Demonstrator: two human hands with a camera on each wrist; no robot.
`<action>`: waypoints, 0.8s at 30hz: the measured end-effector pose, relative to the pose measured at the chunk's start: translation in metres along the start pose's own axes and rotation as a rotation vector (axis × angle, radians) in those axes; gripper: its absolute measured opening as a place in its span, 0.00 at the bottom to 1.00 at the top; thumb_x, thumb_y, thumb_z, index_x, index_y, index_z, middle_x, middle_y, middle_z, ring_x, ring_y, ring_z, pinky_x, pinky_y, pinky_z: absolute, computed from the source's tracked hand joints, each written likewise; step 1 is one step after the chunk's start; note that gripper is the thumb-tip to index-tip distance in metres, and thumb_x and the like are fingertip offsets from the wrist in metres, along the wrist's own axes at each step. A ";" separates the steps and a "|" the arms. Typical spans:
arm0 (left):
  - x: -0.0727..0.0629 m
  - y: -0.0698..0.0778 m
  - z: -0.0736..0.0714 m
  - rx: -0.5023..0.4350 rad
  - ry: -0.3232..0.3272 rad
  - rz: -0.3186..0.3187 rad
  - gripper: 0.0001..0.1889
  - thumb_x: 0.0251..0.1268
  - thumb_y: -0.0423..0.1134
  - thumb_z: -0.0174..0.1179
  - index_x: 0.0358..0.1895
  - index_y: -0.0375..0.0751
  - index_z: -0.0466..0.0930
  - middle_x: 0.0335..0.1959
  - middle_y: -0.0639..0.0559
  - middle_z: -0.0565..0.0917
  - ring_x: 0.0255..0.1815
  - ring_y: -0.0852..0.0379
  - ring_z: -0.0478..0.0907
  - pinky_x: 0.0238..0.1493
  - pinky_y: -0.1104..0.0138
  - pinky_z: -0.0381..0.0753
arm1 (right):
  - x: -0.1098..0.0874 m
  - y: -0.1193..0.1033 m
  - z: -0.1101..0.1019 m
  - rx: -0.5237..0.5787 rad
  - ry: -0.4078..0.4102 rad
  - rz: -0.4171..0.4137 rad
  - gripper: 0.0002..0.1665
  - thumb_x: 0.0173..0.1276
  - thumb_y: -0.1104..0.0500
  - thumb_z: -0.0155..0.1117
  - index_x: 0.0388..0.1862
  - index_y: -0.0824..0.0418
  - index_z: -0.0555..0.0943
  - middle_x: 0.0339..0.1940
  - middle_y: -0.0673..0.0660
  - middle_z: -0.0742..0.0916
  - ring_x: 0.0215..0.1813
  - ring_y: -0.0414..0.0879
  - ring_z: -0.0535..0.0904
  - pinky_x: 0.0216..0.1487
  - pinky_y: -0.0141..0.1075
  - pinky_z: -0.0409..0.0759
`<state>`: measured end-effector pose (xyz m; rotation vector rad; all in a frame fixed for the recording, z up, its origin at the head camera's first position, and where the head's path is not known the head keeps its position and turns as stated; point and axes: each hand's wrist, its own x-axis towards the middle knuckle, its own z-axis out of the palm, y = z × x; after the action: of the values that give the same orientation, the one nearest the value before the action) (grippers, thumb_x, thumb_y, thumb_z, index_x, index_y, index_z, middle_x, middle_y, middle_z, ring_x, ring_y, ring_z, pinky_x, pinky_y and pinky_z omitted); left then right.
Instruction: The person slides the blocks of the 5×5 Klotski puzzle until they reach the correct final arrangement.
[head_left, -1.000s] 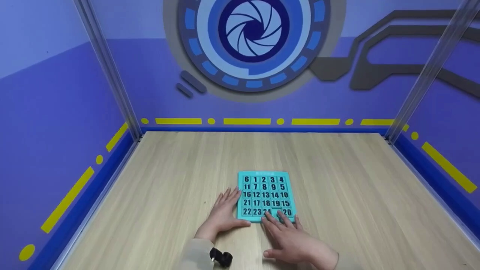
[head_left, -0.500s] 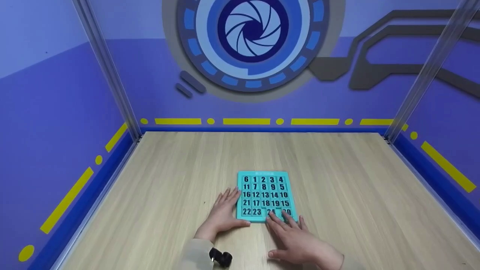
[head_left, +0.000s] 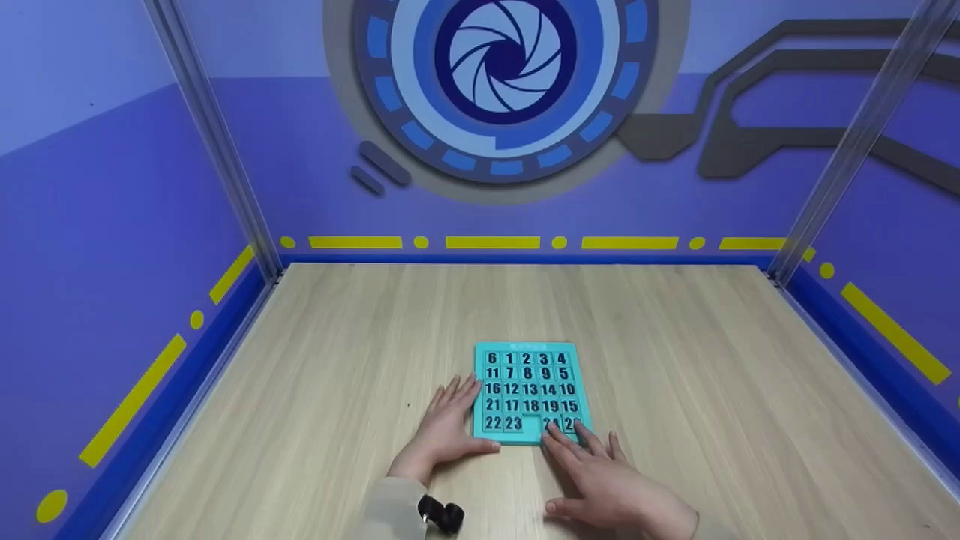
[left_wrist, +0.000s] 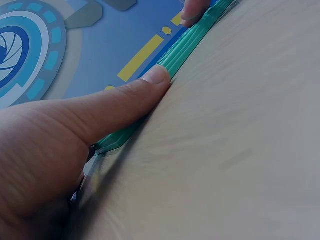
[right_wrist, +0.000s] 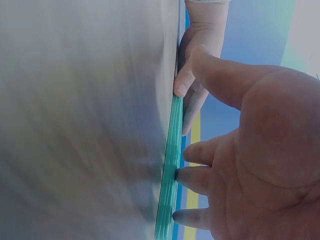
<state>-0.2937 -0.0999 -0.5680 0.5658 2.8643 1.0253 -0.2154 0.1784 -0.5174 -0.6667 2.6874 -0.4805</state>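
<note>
A turquoise number slide puzzle (head_left: 530, 415) lies flat on the table, its tiles in rows. In the bottom row a bare slot (head_left: 531, 424) sits between the 23 tile (head_left: 513, 424) and the 24 tile (head_left: 550, 422). My left hand (head_left: 444, 429) lies at the puzzle's left side, straight fingers along that edge; the left wrist view shows its thumb (left_wrist: 120, 107) against the frame's near side. My right hand (head_left: 596, 476) reaches over the lower right corner with fingers extended, fingertips on the 24 tile and the partly covered 20 tile (head_left: 569, 424). Its thumb stays off the puzzle.
The puzzle lies on a wood-grain table (head_left: 360, 345). Blue-purple panels with yellow dashes stand around it, and the back wall (head_left: 292, 165) bears a large round emblem. A small black object (head_left: 441, 516) is at the left sleeve.
The 24 tile has slid right, up to the 20 tile, under my right fingertips. The gap now lies beside the 23. My right hand moved slightly right; the left stayed put.
</note>
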 end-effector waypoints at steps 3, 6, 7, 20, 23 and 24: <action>0.000 0.000 0.000 -0.002 -0.001 -0.003 0.60 0.46 0.63 0.78 0.81 0.39 0.58 0.84 0.43 0.57 0.86 0.36 0.46 0.86 0.43 0.41 | -0.003 0.002 0.000 0.003 0.024 -0.016 0.59 0.63 0.28 0.66 0.84 0.55 0.58 0.86 0.55 0.60 0.85 0.70 0.47 0.72 0.84 0.38; 0.000 0.001 0.000 -0.002 -0.004 -0.006 0.61 0.46 0.62 0.78 0.81 0.39 0.58 0.84 0.43 0.56 0.86 0.36 0.46 0.86 0.43 0.41 | -0.005 0.003 0.000 0.007 0.033 -0.021 0.59 0.63 0.29 0.67 0.84 0.56 0.58 0.86 0.55 0.60 0.85 0.70 0.48 0.71 0.84 0.38; 0.000 0.000 0.000 0.000 -0.004 -0.008 0.61 0.46 0.63 0.78 0.81 0.39 0.58 0.84 0.44 0.56 0.86 0.37 0.46 0.87 0.43 0.41 | -0.005 0.003 0.000 0.007 0.033 -0.019 0.59 0.63 0.29 0.67 0.84 0.56 0.58 0.86 0.55 0.60 0.85 0.70 0.48 0.71 0.84 0.38; 0.000 0.001 0.000 0.008 -0.012 0.000 0.60 0.47 0.62 0.78 0.81 0.37 0.58 0.84 0.41 0.57 0.86 0.36 0.47 0.86 0.42 0.42 | 0.002 -0.009 -0.003 -0.005 -0.028 -0.029 0.58 0.64 0.28 0.64 0.85 0.53 0.56 0.87 0.56 0.58 0.86 0.69 0.44 0.73 0.83 0.37; -0.001 0.001 0.000 0.014 -0.009 0.007 0.60 0.47 0.62 0.78 0.80 0.36 0.58 0.84 0.40 0.57 0.86 0.35 0.47 0.86 0.41 0.42 | 0.005 -0.013 -0.003 -0.018 -0.034 -0.044 0.59 0.65 0.28 0.64 0.85 0.53 0.56 0.87 0.56 0.58 0.86 0.69 0.44 0.73 0.83 0.39; -0.001 0.001 0.000 0.018 -0.008 0.008 0.60 0.47 0.62 0.78 0.80 0.36 0.58 0.84 0.40 0.57 0.86 0.35 0.47 0.86 0.41 0.42 | 0.006 -0.015 -0.002 -0.023 -0.036 -0.047 0.59 0.65 0.28 0.64 0.85 0.52 0.55 0.87 0.56 0.58 0.86 0.69 0.44 0.73 0.83 0.39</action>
<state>-0.2927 -0.0997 -0.5672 0.5823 2.8691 0.9978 -0.2157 0.1640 -0.5108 -0.7395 2.6529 -0.4457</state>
